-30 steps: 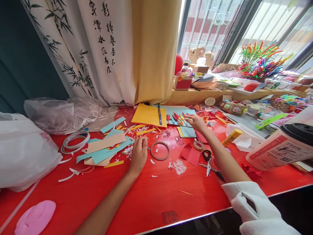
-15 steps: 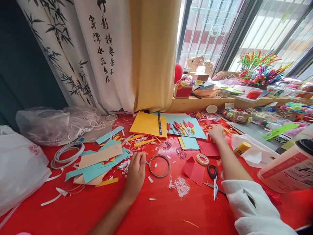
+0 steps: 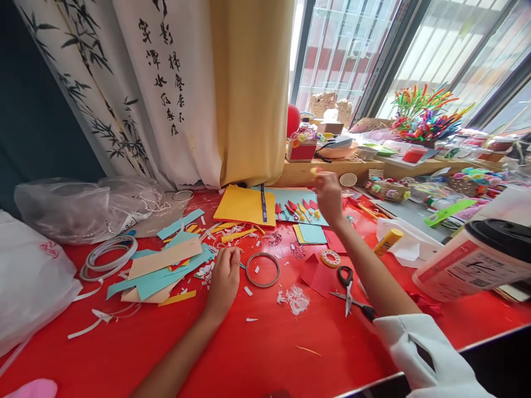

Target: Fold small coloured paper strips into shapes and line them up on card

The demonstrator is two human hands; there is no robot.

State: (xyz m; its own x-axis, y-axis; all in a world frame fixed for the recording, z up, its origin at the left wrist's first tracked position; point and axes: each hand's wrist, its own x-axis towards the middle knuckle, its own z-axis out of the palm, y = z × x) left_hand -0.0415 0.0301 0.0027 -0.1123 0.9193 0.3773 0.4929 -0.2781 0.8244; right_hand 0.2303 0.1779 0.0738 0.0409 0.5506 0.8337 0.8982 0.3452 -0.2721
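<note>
My left hand [image 3: 224, 281] is closed and rests on the red table, its fingertips by the end of a thin teal piece; whether it grips that piece is unclear. Beside it lies a thin metal ring [image 3: 263, 270]. Raised above the back of the table, my right hand [image 3: 329, 194] pinches a small yellow item [image 3: 316, 172] too small to make out well. Below that hand are a light blue sheet [image 3: 290, 197] with small red and yellow paper shapes, a small blue paper square [image 3: 312, 234] and red paper [image 3: 319, 278].
Paper strips [image 3: 164, 257] and white tape rolls [image 3: 108, 257] lie at left. Scissors [image 3: 347, 287], a round tape dispenser [image 3: 331, 258], a glue stick [image 3: 388, 241] and a large cup [image 3: 473, 260] are at right. Yellow sheets [image 3: 240, 205] lie at the back.
My right hand has risen and moved left from the items at the back right, now with a small yellow item in its fingers. The whole view has shifted slightly.
</note>
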